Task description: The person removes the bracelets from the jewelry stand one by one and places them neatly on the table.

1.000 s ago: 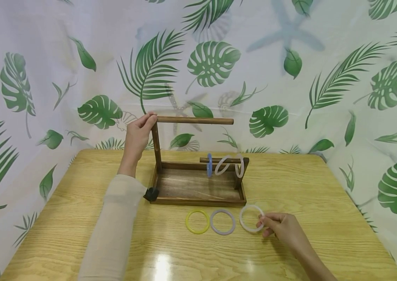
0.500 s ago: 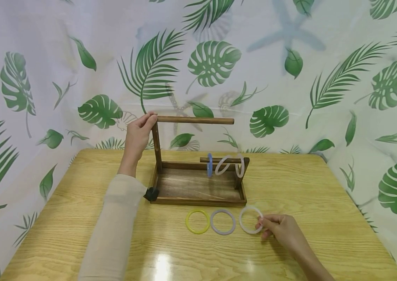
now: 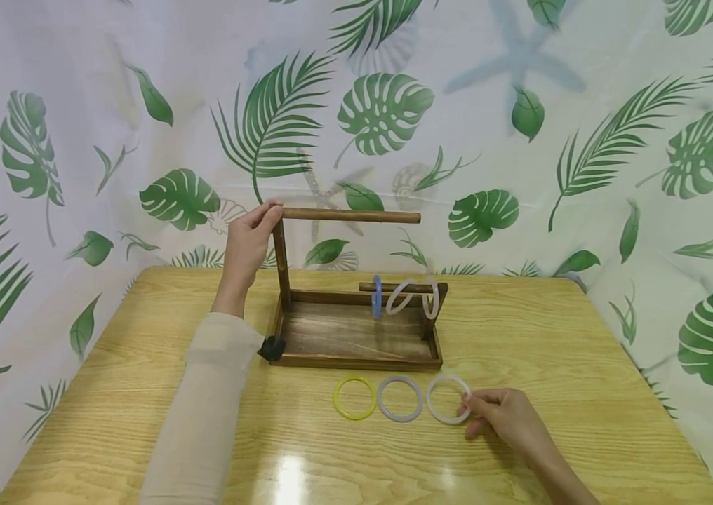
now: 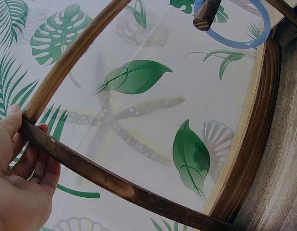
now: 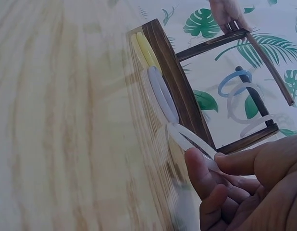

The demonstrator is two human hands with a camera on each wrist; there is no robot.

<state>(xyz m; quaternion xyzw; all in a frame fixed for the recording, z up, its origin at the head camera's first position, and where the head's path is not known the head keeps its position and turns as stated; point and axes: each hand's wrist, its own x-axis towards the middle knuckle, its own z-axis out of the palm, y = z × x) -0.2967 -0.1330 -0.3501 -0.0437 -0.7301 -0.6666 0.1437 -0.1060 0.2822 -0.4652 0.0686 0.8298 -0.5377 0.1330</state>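
Observation:
At the left of a brown wooden stand (image 3: 356,364), my left hand (image 3: 245,245) grips the top corner, where the tall post meets the long upper bar (image 3: 350,216). In the left wrist view, its thumb and fingers curl round that joint. My right hand (image 3: 513,419) pinches a white ring (image 3: 430,400) by its right edge, between thumb and forefinger; the right wrist view shows the ring tilted. Beside it on the table lie a pale lilac ring (image 3: 400,420) and a yellow ring (image 3: 354,419). A blue ring (image 3: 377,298) and two pale rings (image 3: 399,298) hang on the stand's short lower bar.
The stand's base is a shallow tray on the wood-grain table (image 3: 521,337). A black object (image 3: 271,348) sits at the tray's front left corner, by the left sleeve (image 3: 205,407). A leaf-patterned curtain (image 3: 489,140) hangs behind the table.
The right hand and the white ring have shifted slightly left and nearer to me, closer to the lilac ring. The left hand and the stand have stayed put.

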